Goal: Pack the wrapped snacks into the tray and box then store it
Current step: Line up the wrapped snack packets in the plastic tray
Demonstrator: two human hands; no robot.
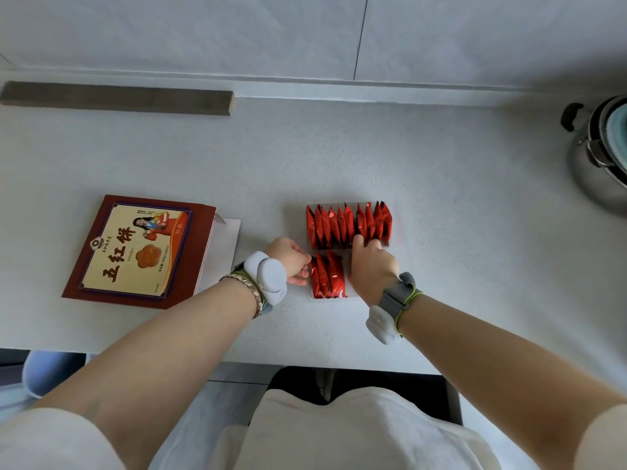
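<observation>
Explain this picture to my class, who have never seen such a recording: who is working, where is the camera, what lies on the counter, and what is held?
No machine here: a person works bare-handed, filmed by one head-worn camera looking down. On the white counter a clear tray holds red wrapped snacks standing on edge, the far row full, the near row begun. The left hand touches the near row's left end. The right hand reaches to the far row; what it grips is unclear. The snack box lies left, a metal pot far right.
</observation>
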